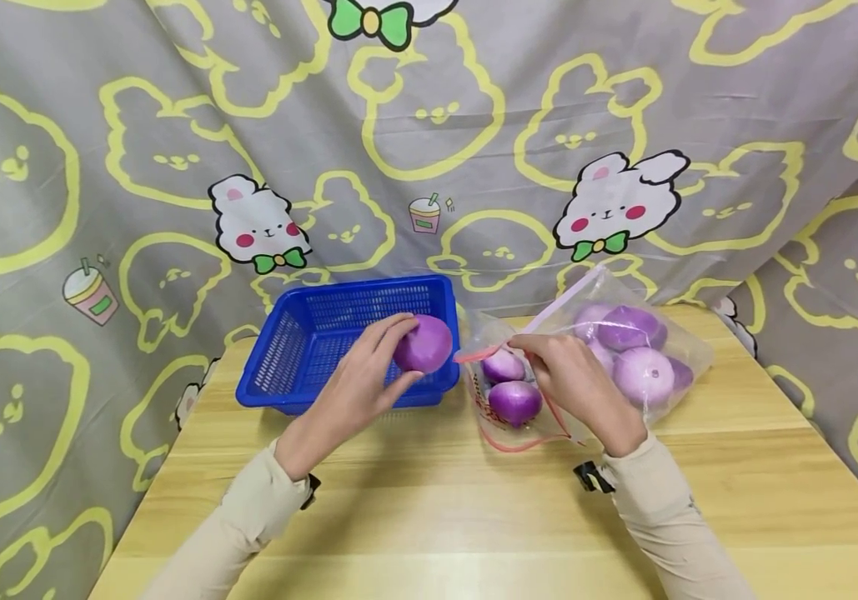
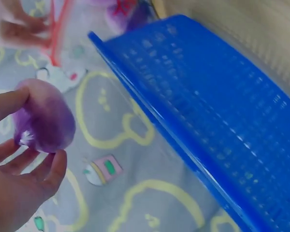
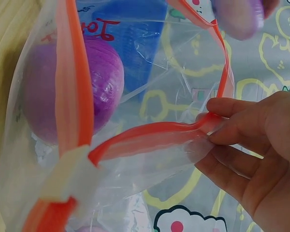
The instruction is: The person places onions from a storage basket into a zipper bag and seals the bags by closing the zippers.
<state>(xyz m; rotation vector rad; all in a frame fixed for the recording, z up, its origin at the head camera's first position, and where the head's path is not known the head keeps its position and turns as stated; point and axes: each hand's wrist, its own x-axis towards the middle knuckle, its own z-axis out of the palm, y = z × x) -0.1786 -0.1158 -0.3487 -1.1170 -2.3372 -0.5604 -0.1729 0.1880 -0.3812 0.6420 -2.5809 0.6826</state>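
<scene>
A wooden table (image 1: 429, 517) bears a blue basket (image 1: 301, 333) and an onion bag (image 1: 624, 367).

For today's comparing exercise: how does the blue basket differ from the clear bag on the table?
The basket is stiff, blue and perforated; the bag is soft and see-through with a red zip strip. The basket looks empty, with one onion held over it by the left hand; the bag holds several purple onions. The right hand pinches the bag's rim; neither hand grips the basket. Both rest on the wooden table, open.
</scene>
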